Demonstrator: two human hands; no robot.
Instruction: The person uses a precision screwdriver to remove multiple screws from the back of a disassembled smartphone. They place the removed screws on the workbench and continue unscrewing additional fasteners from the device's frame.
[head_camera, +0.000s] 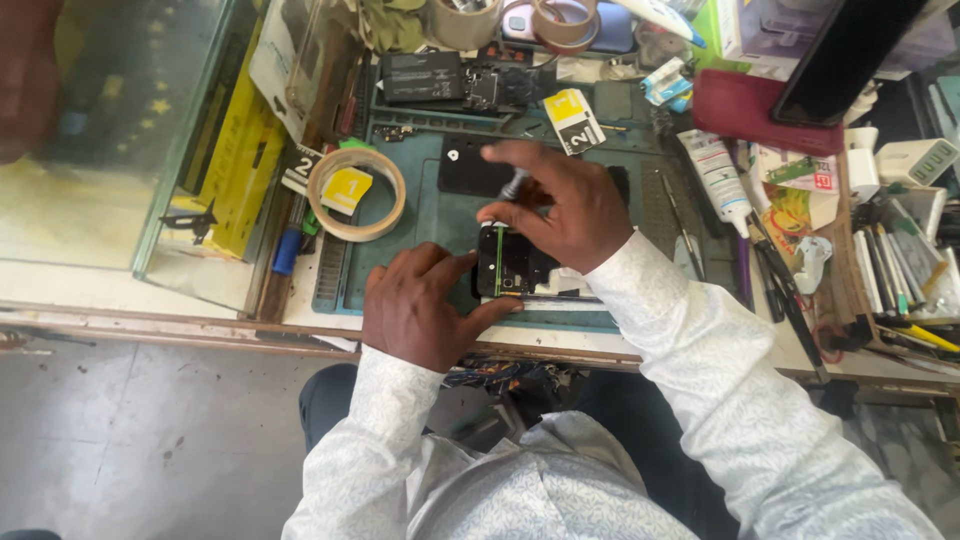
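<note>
Fingers: the right hand (565, 205) has thumb and fingertips pinched narrow round a small grey tool (514, 185), tip down over the opened phone (508, 262); the left hand (420, 305) is curled, thumb stretched out and pressing the phone's near left edge.
Phone: there it is, dark, back off, flat on the teal work mat (400, 260), dead centre near the front edge of the bench, a green strip running down its left side.
Black cover: a black back panel (470, 165) lies just beyond the phone, partly under the right hand.
Tape ring: a tan roll of tape (318, 205) sits on the mat's left edge, and look, a yellow square tag (346, 189) lies inside it.
Labels: a black-and-white square tag (300, 168) rests just left of the ring; a yellow-and-white card (574, 120) sits at the far side of the mat.
Tube: a white tube (717, 175) lies to the right.
Tool holder: at far right, an open rack (872, 300) is packed with pens and hand tools.
Glass case: a glass box (130, 140) stands at left, contents unclear.
</note>
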